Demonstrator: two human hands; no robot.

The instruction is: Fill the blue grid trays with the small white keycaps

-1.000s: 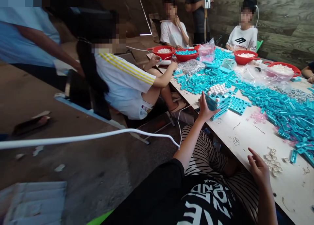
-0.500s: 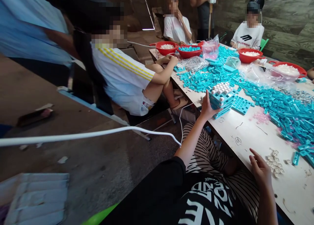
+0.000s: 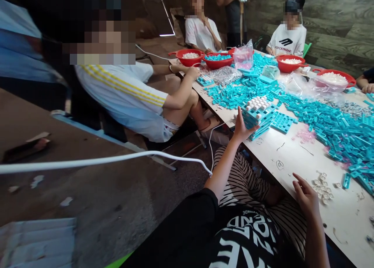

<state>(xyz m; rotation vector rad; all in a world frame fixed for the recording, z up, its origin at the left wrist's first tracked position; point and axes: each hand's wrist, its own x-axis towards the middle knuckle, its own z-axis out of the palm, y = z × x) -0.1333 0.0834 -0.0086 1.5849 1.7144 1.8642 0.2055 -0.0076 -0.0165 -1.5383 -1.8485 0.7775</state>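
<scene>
My left hand [image 3: 242, 129] grips the near side of a stack of blue grid plates [image 3: 258, 121], thumb and fingers spread along its edges. White keycap-like pieces [image 3: 258, 103] sit in rows on the stack's top plate. Just right of it, another blue grid plate [image 3: 283, 122] lies flat on the table, partly behind the stack. By the table's near edge, my right hand [image 3: 308, 197] is open, with its index finger stretched out and nothing visible in it. Close to its fingertips lies a small pile of loose whitish square pieces [image 3: 323, 188].
Many loose blue plastic parts [image 3: 336, 131] cover the middle of the table [image 3: 265, 158]. Red bowls [image 3: 289, 64] of white or blue pieces stand farther back, near clear plastic bags [image 3: 298, 84]. A white cable [image 3: 117, 160] crosses at left. Co-workers sit around the table.
The whole view has shifted slightly left across the picture. The nearest co-worker's head and upper body have moved. Both my hands keep nearly the same place relative to the table.
</scene>
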